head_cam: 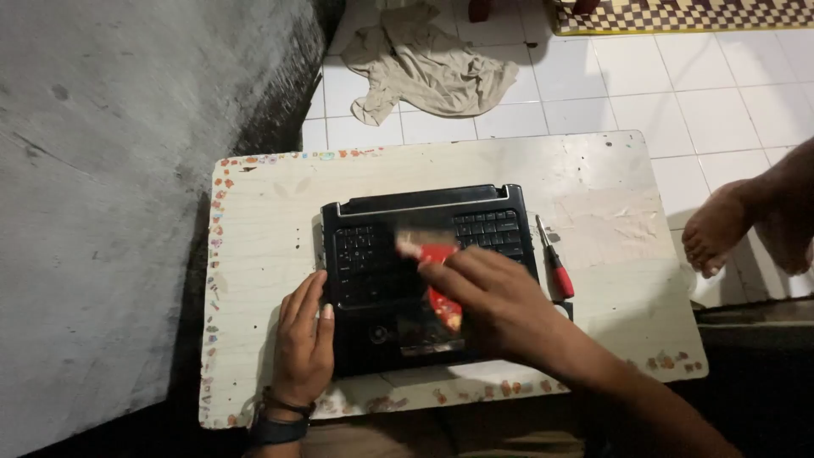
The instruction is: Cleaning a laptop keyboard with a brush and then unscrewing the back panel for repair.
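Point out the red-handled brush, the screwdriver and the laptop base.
red-handled brush (437, 254): head view, on the red handle above the right hand (500, 309).
screwdriver (560, 280): head view, on its red grip.
laptop base (365, 254): head view, on the keyboard's left half.

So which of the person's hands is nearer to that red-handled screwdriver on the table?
Right. The right hand lies just left of the red-handled screwdriver, over the laptop base; the left hand rests at the laptop's far left edge.

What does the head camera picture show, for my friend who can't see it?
A right hand sweeps a red-handled brush over a black laptop keyboard base on a small white table, while the left hand steadies its edge. A red-handled screwdriver lies beside it; a rag and a bare foot are on the tiled floor.
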